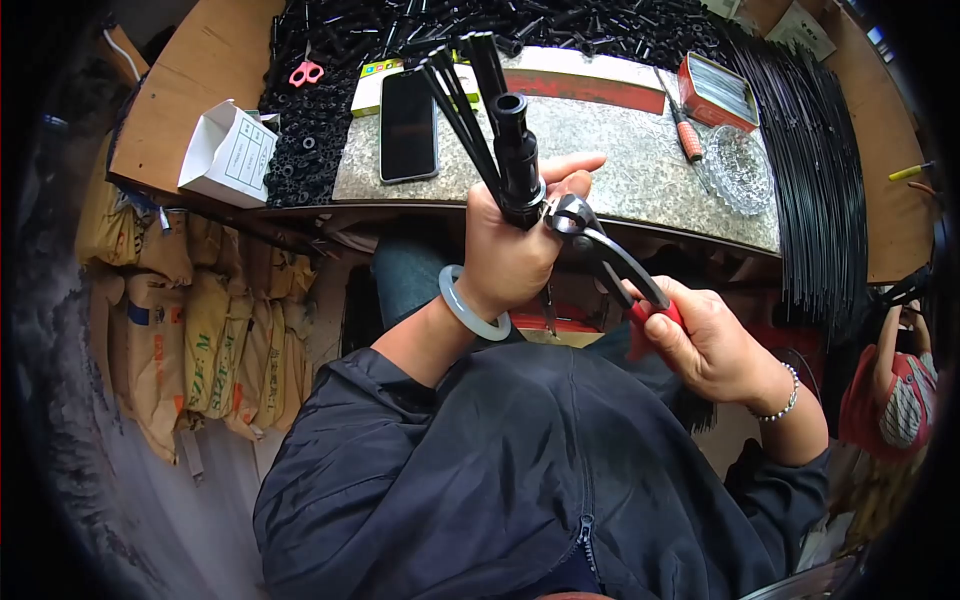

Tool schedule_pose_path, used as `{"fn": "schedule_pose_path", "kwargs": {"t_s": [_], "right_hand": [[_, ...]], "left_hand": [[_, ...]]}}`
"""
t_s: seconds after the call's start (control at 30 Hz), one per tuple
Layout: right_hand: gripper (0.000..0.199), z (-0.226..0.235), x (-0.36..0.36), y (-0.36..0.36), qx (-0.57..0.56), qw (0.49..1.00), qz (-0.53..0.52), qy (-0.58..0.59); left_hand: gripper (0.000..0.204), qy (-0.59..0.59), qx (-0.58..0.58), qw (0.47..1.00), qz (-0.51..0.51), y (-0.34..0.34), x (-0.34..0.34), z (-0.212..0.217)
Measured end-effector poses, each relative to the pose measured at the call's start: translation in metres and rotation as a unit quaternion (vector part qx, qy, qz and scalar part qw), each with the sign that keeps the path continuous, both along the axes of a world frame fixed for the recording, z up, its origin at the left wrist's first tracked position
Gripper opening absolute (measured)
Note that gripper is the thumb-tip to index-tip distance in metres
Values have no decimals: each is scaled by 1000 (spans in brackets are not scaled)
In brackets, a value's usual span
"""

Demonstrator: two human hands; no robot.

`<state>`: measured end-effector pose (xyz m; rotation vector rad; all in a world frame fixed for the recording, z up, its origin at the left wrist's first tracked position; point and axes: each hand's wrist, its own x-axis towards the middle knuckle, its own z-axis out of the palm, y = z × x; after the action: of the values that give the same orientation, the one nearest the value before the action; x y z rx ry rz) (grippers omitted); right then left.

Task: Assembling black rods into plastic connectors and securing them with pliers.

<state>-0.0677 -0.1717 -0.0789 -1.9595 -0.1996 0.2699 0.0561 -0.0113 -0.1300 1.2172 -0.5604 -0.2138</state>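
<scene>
A black phone (409,130) lies on the speckled bench (642,150). Pink scissors (306,73) are at the top left, and an open white box (235,158) sits lower down, further left. A clear glass dish (738,172) is next to a tool (688,140) with a red handle. Big tan sacks (207,345) are down at the left.

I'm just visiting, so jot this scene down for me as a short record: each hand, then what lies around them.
Left hand: the hand grips a black tube and thin black rods
Right hand: the hand holds red-handled pliers
Pliers' head: close to the tube's lower end; whether it bites anything is unclear
Table, left: open white box, pink scissors, phone
Table, right: screwdriver, glass dish, long black strips
</scene>
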Motion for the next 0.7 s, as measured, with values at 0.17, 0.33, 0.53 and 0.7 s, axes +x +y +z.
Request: {"fn": "schedule_pose_path", "kwargs": {"t_s": [0.17,0.33,0.53,0.7], "right_hand": [[21,19,1,-2,-37,997,-15,67],[17,33,-2,-6,-134,990,-9,45],[19,39,7,6,-187,980,-30,61],[31,-40,16,-19,-217,951,-153,-158]], "left_hand": [[23,1,1,1000,6,1,-1,2],[19,-95,67,993,16,3,0,2],[18,-173,67,980,67,9,11,2],[29,40,-98,994,-18,28,29,21]]}}
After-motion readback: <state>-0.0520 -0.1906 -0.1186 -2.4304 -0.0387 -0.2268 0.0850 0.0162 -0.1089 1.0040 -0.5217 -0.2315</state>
